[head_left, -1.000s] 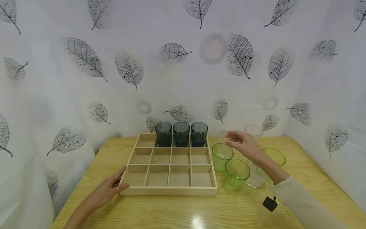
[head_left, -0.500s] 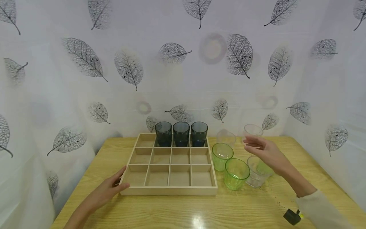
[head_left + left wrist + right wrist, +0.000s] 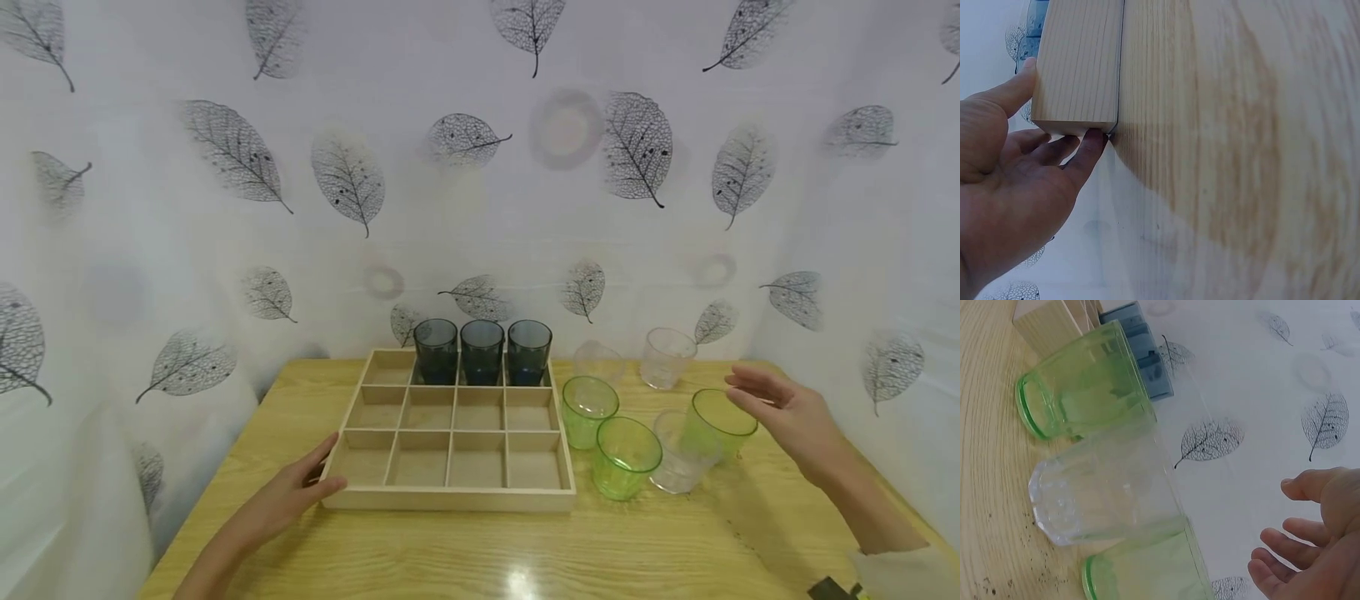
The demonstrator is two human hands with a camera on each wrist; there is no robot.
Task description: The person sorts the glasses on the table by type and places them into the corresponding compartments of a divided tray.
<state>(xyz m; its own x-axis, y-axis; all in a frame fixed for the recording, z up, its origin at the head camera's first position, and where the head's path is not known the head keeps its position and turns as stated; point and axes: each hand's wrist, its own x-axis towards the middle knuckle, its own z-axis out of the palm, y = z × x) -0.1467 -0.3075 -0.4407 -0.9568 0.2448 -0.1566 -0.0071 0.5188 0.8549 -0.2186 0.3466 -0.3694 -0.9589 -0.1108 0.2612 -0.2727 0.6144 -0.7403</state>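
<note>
My left hand [image 3: 288,487] holds the front left corner of a divided wooden tray [image 3: 450,500]. In the left wrist view the thumb lies against the tray's rim [image 3: 1075,62] and the fingers touch its side near the tabletop. My right hand [image 3: 798,425] hovers at the right, fingers loosely bent and holding nothing. Nearest to it stands a green glass [image 3: 722,425], which appears apart from the fingers. Beside that glass is a clear glass [image 3: 678,467], and farther left are two more green glasses, one in front [image 3: 622,471] and one behind [image 3: 585,421].
Three dark blue glasses [image 3: 482,354] stand in the tray's back row; its other compartments hold nothing. Two more clear glasses are at the back, one upright [image 3: 666,358] and one faint behind the green ones. A leaf-print curtain [image 3: 465,217] surrounds the wooden table [image 3: 420,558].
My right hand has moved right, from above the glasses to beside the rightmost green glass, staying unburdened. The left hand has kept its place on the tray. The view has shifted slightly.
</note>
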